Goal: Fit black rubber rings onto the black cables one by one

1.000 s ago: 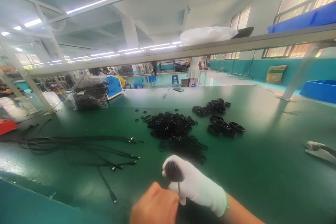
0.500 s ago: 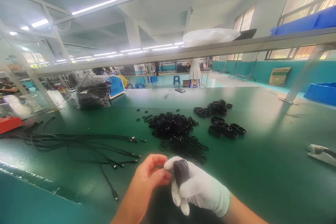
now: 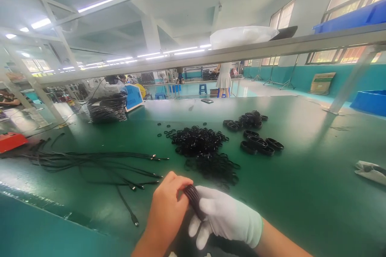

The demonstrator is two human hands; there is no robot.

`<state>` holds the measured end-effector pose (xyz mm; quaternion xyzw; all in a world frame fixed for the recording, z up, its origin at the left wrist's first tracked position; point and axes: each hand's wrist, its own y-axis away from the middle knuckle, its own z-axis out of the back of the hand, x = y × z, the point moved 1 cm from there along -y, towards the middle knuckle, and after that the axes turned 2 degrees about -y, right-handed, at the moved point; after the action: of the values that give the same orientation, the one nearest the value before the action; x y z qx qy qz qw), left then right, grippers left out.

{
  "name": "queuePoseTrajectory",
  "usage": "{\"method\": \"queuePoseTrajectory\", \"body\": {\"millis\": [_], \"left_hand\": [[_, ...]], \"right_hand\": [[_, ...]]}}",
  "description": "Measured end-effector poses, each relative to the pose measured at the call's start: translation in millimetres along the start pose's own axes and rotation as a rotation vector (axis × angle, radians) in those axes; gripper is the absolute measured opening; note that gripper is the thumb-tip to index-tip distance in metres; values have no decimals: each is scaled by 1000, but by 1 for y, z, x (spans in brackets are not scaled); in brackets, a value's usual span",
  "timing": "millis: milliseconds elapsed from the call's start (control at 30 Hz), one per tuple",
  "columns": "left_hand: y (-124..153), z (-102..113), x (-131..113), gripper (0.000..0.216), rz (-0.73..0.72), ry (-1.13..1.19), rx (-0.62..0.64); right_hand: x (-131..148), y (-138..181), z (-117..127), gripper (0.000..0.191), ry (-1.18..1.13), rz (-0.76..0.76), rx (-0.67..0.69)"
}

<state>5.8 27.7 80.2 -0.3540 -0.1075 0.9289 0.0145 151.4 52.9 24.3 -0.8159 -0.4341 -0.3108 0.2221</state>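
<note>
The person's two hands meet on one bundle of black strands (image 3: 193, 200) at six o'clock over the green table (image 3: 304, 184): the bare left hand (image 3: 168, 200) pinches its upper left end between thumb and fingers, and the white-gloved right hand (image 3: 223, 213) grips it from the other side. From the bundle, a heap of small black rings (image 3: 197, 141) lies at twelve o'clock, loose black cables (image 3: 90, 156) with plug ends at ten, and black coils (image 3: 257, 142) between one and two. Farther off in that direction, a brown package (image 3: 322, 83) bears markings too small to read.
</note>
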Motion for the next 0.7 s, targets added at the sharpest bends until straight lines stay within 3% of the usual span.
{"method": "queuePoseTrajectory", "body": {"millis": [100,233,333,433,533,600,700], "left_hand": [[-5,13,5,28,6,158,159],[-10,20,13,45,-79,657,456],[-15,16,14,34,-14,794,519],[-19,14,7,21,71,502,447],[-17,15,-1,20,105,207,251],[-12,13,-2,24,170,215,140],[0,3,3,24,310,410,156]], "right_hand": [[-3,-1,-1,48,-57,-40,47],[-3,0,-4,70,-166,-248,164],[1,1,-6,72,-138,-302,119],[8,0,-7,58,91,-85,-78],[14,-1,-10,58,280,36,-242],[16,0,-11,59,260,13,-268],[15,1,-12,53,208,5,-244]]}}
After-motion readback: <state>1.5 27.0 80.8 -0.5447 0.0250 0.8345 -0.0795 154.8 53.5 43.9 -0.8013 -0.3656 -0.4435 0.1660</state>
